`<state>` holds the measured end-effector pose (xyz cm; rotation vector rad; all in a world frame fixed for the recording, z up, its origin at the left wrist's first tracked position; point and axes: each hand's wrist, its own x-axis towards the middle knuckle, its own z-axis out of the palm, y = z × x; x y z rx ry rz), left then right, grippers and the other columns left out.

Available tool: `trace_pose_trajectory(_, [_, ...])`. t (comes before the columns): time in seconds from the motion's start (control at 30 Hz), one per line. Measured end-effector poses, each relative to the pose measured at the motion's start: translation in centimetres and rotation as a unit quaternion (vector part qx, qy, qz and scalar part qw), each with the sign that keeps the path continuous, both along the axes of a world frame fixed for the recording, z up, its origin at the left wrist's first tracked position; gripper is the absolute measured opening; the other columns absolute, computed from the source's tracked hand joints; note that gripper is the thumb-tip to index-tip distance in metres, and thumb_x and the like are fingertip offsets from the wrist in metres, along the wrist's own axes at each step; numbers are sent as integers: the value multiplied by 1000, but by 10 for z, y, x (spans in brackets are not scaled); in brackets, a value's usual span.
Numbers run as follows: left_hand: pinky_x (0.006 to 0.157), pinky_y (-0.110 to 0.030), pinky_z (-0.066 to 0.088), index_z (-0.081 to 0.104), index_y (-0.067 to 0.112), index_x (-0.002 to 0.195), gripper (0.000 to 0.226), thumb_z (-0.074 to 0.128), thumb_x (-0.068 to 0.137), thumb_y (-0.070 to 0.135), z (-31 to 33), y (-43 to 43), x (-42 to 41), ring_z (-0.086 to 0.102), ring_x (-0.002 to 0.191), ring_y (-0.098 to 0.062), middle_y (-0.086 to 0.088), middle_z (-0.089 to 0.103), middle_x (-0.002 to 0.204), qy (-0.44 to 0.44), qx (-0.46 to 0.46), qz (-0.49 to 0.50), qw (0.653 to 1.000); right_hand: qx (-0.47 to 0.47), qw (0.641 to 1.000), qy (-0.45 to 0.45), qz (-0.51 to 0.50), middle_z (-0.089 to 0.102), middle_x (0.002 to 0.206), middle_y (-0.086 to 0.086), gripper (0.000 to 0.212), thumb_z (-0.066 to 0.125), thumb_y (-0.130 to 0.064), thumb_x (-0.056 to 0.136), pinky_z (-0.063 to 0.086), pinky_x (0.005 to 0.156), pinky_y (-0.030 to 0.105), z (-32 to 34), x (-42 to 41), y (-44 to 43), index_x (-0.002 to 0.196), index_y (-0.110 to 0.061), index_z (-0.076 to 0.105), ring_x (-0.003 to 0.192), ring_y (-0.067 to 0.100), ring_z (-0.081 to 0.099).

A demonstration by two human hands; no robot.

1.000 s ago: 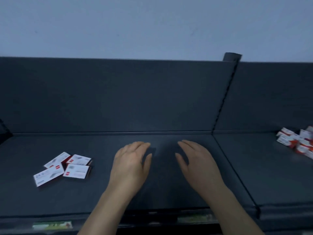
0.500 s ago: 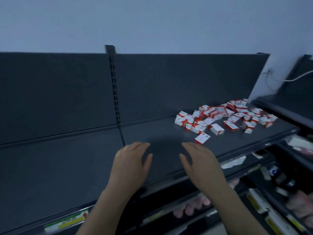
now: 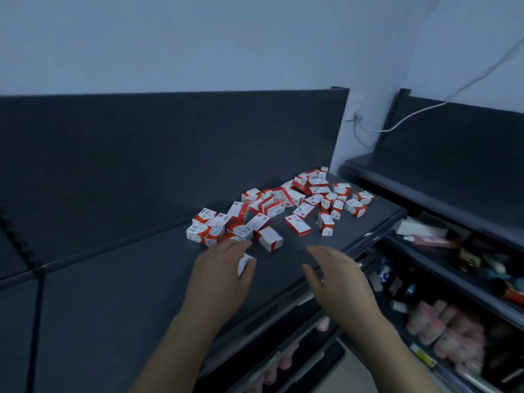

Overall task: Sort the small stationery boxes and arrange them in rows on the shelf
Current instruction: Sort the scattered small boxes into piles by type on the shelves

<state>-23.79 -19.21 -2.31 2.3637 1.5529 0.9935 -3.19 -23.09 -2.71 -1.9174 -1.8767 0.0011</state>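
Observation:
Several small red-and-white stationery boxes (image 3: 279, 207) lie in a loose, jumbled pile on the dark grey shelf (image 3: 122, 282), toward its right end. My left hand (image 3: 218, 276) reaches the near edge of the pile, palm down with fingers apart. It covers most of a single box (image 3: 245, 262), which shows between thumb and forefinger. My right hand (image 3: 337, 282) hovers over the shelf's front edge, a little right of the left hand. Its fingers are spread and nothing is in it. The pile starts just beyond both hands.
A dark back panel (image 3: 170, 154) rises behind the shelf. A second shelf unit (image 3: 453, 177) meets it at the right corner, where a white cable (image 3: 425, 109) hangs on the wall. Lower shelves (image 3: 442, 330) at the right hold pink packets and mixed goods.
The view has swung right along the shelf, and the box pile is now close in front. Both hands have advanced toward it, and the left hand now covers the nearest lone box.

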Motion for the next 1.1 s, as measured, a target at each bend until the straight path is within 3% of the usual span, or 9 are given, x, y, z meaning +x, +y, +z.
trace_pose_trajectory(0.23, [96,-29,43,54,25,130,39,54,92,35,13,84,91,53,113,-11,8,59,127,11,-19,-40,999,6,999,-17,-37,60,124,-7,34,50,-33,95,42,95,26,16,82,62,126,-21,56,115,14,53])
trace_pose_trajectory(0.5, [104,-30,39,49,27,135,43,50,94,39,12,142,190,47,123,-11,6,52,136,40,-64,-63,995,-12,998,4,-69,54,135,-6,44,50,-35,95,39,101,27,11,171,110,137,-22,48,123,13,49])
trace_pose_trajectory(0.73, [80,-32,48,59,28,109,24,49,91,41,-8,180,267,57,94,-13,6,64,104,75,-120,-19,990,2,1000,-7,-8,66,106,0,20,54,-27,92,47,80,32,6,244,167,107,-17,64,95,19,58])
trace_pose_trajectory(0.83, [75,-32,48,58,28,99,30,42,92,52,-15,192,296,59,88,-14,5,66,98,101,-136,25,985,2,999,3,32,66,100,-3,19,55,-26,91,46,74,31,2,272,188,108,-21,63,88,17,57])
trace_pose_trajectory(0.97, [77,-32,48,50,29,121,40,42,92,55,-18,198,319,61,98,-18,4,65,111,105,-175,75,976,-22,997,10,72,65,97,-5,19,53,-31,91,48,74,33,-8,293,209,107,-24,61,88,16,58])
trace_pose_trajectory(1.1, [77,-31,47,49,30,121,38,53,89,49,-19,195,322,59,101,-17,5,64,113,51,-195,101,974,-41,995,-3,94,64,96,-8,36,51,-55,84,48,75,31,-22,295,224,106,-27,57,89,12,57])
